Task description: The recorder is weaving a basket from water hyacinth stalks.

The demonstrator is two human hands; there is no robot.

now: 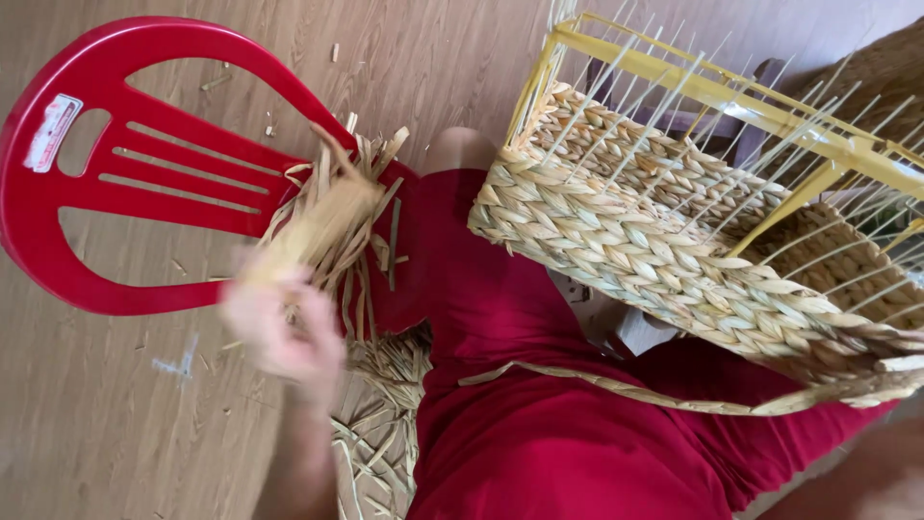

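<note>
Clearly your left hand [279,332], blurred, has its grip closed on the bundle of dry straw strands [322,231] over the red chair [144,173]; they look light, limp and brittle, so hold them mid-length.

Left hand [279,323]: blurred, fingers curled, forearm rising from the lower edge.
Right hand [890,496]: only a blurred sliver, lower right corner.

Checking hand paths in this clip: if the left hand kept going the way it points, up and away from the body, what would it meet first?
Probably the red plastic chair; the blurred left hand already grips the straw bundle.
</note>
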